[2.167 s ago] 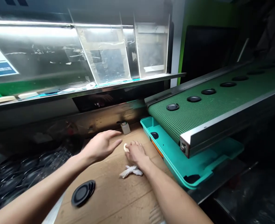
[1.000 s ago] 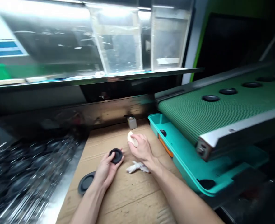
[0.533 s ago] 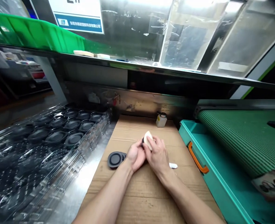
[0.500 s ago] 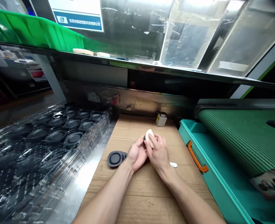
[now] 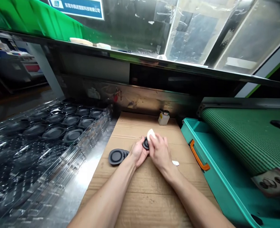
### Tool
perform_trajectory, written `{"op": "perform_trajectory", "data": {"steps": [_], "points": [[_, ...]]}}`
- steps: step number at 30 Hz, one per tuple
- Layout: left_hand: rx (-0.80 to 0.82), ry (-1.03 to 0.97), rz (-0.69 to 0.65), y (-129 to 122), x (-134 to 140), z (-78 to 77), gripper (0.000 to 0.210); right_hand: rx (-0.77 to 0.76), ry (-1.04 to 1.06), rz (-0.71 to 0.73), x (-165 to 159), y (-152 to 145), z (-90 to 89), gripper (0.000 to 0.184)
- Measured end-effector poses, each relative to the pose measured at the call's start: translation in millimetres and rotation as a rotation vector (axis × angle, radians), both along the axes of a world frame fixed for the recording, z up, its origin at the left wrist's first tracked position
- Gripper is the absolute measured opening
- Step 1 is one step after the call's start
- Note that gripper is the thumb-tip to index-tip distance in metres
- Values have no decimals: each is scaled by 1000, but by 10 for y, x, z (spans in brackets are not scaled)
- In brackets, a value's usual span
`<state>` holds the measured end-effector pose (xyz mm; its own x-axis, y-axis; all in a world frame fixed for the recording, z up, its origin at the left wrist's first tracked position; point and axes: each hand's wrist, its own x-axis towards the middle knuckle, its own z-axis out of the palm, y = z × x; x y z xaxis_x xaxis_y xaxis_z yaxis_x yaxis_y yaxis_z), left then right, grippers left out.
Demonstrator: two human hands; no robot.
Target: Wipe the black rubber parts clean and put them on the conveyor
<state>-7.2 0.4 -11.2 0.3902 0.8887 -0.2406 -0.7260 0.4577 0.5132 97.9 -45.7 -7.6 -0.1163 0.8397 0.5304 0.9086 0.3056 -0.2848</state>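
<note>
My left hand (image 5: 139,152) is closed around the edge of a small black round disc (image 5: 145,143), held above the cardboard. In my right hand (image 5: 159,150) is a white pad (image 5: 151,134), pinched between thumb and fingers against the disc's right side. Part of the disc is hidden behind my right fingers. Left of my left wrist, a few black discs (image 5: 116,156) lie overlapping on the cardboard sheet (image 5: 144,199). A small white piece (image 5: 175,163) rests beside my right wrist, partly covered by it.
Clear plastic trays (image 5: 66,152) filled with black discs stand at left. A small bottle (image 5: 164,117) sits at the cardboard's back. To the right are a teal bin (image 5: 222,186) with an orange handle and a green conveyor belt (image 5: 249,136) carrying a black disc. A metal shelf with a green crate (image 5: 35,22) crosses above.
The white pad has shifted off the disc's face, so more of the black disc shows between my hands. The camera view has tilted slightly downward.
</note>
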Motion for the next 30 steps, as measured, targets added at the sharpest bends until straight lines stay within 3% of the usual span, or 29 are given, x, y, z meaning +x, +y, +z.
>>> {"op": "perform_trajectory", "data": {"steps": [5,8,12,16,20,24,27,30], "points": [[-15,50,-51,-7,20,6,35,-37,-27,75,16,-26,13,35],[15,75,24,-11,37,15,31,-27,2,-20,22,-33,29,35],[-31,73,-23,-9,49,20,36,-45,-39,67,16,-29,47,36],[13,78,28,-1,47,9,32,-47,12,-27,-10,-59,40,34],[-23,82,-47,2,39,3,36,-29,-14,74,23,-22,-3,36],[46,102,29,13,40,-6,30,32,149,-89,293,242,-36,31],[50,95,-33,25,34,-15,36,55,228,-119,542,358,-89,36],[72,79,-79,20,20,-16,38,-29,210,-223,696,358,-159,47]]}}
